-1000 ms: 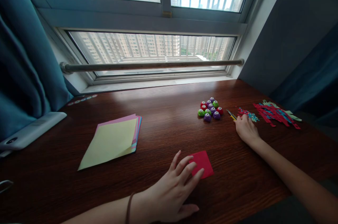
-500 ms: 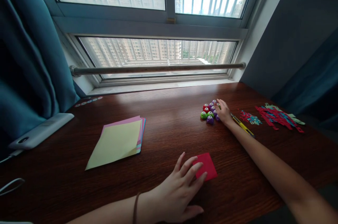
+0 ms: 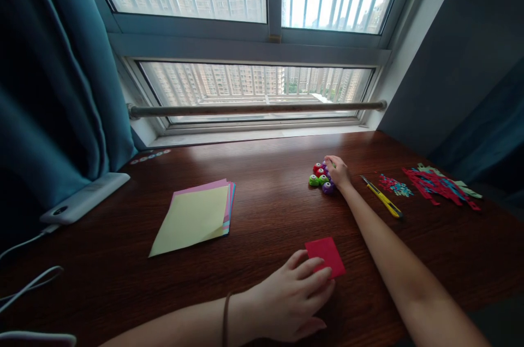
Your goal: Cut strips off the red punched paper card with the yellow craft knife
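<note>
— What had moved since a second earlier?

— The right hand (image 3: 338,171) had left the yellow knife (image 3: 382,197) and the paper scraps (image 3: 438,183) near the right edge of the tabletop (image 3: 262,205) and reached left to the cluster of small round punches (image 3: 320,177), towards the far edge. The knife now lay bare on the wood, just right of that hand.

— Was the right hand grasping anything?

— Its fingers curled over the punches and touched them; whether they had closed on one, I could not tell.

— And the left hand?

— The left hand (image 3: 295,298) lay flat and spread near the front edge, fingertips pressing the near corner of a folded red paper (image 3: 326,253). A stack of coloured sheets (image 3: 196,216), yellow on top, lay well to the left.
</note>
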The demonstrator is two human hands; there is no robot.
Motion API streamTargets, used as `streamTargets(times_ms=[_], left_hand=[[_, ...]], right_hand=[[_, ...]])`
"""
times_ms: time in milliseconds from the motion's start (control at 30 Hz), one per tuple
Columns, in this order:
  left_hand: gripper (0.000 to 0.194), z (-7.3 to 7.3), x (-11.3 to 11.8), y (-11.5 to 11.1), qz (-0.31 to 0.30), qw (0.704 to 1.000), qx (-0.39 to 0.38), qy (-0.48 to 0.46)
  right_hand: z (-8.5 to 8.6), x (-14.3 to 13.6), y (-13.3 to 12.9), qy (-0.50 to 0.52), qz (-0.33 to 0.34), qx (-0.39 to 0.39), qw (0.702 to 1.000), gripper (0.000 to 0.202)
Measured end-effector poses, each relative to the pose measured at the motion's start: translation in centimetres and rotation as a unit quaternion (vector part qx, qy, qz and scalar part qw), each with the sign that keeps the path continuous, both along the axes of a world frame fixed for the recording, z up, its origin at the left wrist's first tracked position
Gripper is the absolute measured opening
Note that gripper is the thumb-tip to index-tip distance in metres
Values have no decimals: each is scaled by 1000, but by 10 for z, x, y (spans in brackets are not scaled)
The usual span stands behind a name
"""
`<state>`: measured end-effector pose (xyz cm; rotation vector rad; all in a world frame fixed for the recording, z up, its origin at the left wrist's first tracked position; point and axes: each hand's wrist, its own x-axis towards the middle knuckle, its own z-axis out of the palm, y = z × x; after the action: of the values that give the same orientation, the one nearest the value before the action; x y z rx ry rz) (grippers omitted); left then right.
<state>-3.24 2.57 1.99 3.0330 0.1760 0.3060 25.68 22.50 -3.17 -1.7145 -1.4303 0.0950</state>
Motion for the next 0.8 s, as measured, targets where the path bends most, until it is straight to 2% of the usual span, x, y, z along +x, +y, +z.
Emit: streamTargets(times_ms=[133, 367, 500, 667, 800], left_hand=[[44, 0, 3, -1, -48, 999, 11, -18], [51, -1, 4, 0, -19, 999, 23, -13], [51, -1, 4, 1, -21, 999, 26, -12], [51, -4, 3, 2, -24, 999, 38, -18], [51, -6, 2, 2, -28, 998, 48, -21]], right_hand=[[3, -28, 6, 7, 5, -10, 1000, 46], [9, -78, 18, 20, 20, -33, 999, 40], [11, -102, 23, 37, -2, -38, 999, 43], [9, -122, 27, 55, -41, -33, 997, 50], [10, -121, 28, 63, -48, -4, 997, 49]])
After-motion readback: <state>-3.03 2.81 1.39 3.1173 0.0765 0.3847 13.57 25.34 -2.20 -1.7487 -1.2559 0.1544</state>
